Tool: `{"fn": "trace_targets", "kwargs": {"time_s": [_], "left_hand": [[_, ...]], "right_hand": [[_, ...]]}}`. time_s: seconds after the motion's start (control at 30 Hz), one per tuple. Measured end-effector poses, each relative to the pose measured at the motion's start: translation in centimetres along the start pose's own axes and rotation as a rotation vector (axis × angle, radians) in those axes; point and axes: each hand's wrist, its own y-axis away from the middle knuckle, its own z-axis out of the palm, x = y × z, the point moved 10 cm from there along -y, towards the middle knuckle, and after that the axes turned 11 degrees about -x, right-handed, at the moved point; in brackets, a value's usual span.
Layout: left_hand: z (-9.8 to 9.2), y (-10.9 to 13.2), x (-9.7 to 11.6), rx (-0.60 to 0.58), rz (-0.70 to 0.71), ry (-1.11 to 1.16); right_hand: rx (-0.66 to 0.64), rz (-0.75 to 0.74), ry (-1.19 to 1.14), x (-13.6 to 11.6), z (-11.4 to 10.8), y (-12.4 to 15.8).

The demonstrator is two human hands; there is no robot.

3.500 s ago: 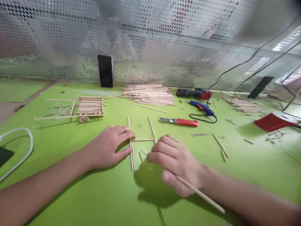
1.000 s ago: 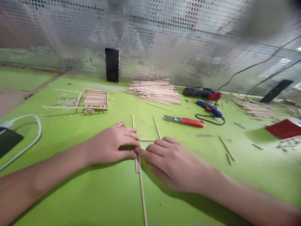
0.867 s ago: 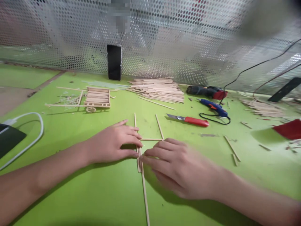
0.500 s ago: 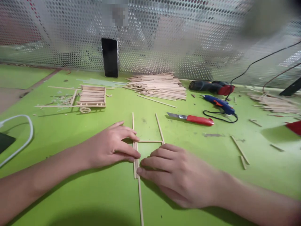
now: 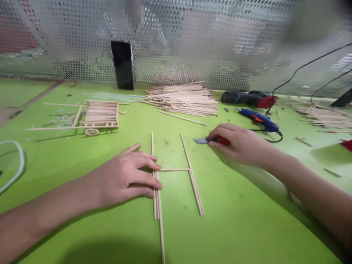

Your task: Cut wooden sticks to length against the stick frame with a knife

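Note:
My left hand (image 5: 130, 174) lies with fingers spread over a bundle of thin wooden sticks (image 5: 156, 205), its fingertips touching them from above. One longer stick (image 5: 162, 242) of that bundle runs toward the near edge of the view. A short crosspiece stick (image 5: 174, 169) joins this side to a slanting pair of sticks (image 5: 195, 189) on the right. Farther right, my right hand (image 5: 233, 143) is closed around the red handle of a knife (image 5: 202, 140). The blade points left, and the palm side of the grip is hidden.
At the back lies a heap of sticks (image 5: 184, 99). A small stick-built cart (image 5: 100, 114) stands at left, and a phone (image 5: 123, 66) leans on the perforated screen. Right of the knife are a blue glue gun (image 5: 260, 119), a black-and-red tool (image 5: 247, 98) and another stick pile (image 5: 327, 115).
My right hand has left the sticks, moved up and right, and taken hold of the knife. The slanting right-hand sticks are now uncovered. My left hand stays on the bundle.

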Motion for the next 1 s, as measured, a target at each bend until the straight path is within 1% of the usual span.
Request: {"fn": "trace_targets", "kwargs": {"time_s": [0.07, 0.13, 0.27, 0.33, 0.37, 0.4, 0.47, 0.53, 0.57, 0.63, 0.67, 0.73, 0.83, 1.0], "left_hand": [[-0.1, -0.1, 0.3, -0.010, 0.028, -0.009], [-0.4, -0.1, 0.4, 0.003, 0.039, -0.015], [-0.6, -0.1, 0.5, 0.011, 0.040, -0.001], [-0.6, -0.2, 0.6, 0.009, 0.036, 0.005], [-0.5, -0.2, 0.6, 0.007, 0.031, 0.007], [-0.5, -0.3, 0.7, 0.003, 0.029, 0.008], [-0.5, -0.3, 0.7, 0.005, 0.018, 0.011], [-0.5, -0.4, 0.7, 0.002, 0.015, 0.009], [-0.5, -0.4, 0.7, 0.002, 0.015, 0.007], [-0.6, -0.4, 0.7, 0.003, 0.016, 0.002], [-0.6, -0.4, 0.7, 0.002, 0.017, -0.002], [-0.6, -0.3, 0.6, -0.002, 0.021, -0.010], [-0.5, -0.1, 0.7, -0.014, 0.025, -0.030], [-0.4, 0.2, 1.2, 0.011, 0.012, -0.083]], "right_hand": [[0.014, 0.005, 0.034, -0.5, 0.2, 0.1], [0.046, 0.036, 0.099, -0.7, 0.0, 0.3], [0.182, 0.130, 0.166, -0.7, -1.7, 1.4], [0.253, 0.095, 0.162, -2.3, -2.8, 2.4], [0.282, 0.029, 0.157, -3.9, -3.4, 2.9], [0.278, -0.043, 0.155, -5.8, -3.6, 3.3], [0.277, -0.285, 0.115, -10.7, -3.9, 4.3], [0.155, -0.512, 0.087, -15.3, -2.8, 5.2], [0.116, -0.591, 0.100, -17.0, -2.2, 5.6], [0.115, -0.686, 0.112, -19.3, -1.7, 6.3], [0.125, -0.699, 0.115, -19.8, -1.6, 6.4], [0.143, -0.688, 0.111, -20.0, -1.4, 6.5], [0.122, -0.657, 0.089, -19.7, -1.0, 6.5], [0.090, -0.669, 0.041, -19.7, -0.5, 6.5]]}}
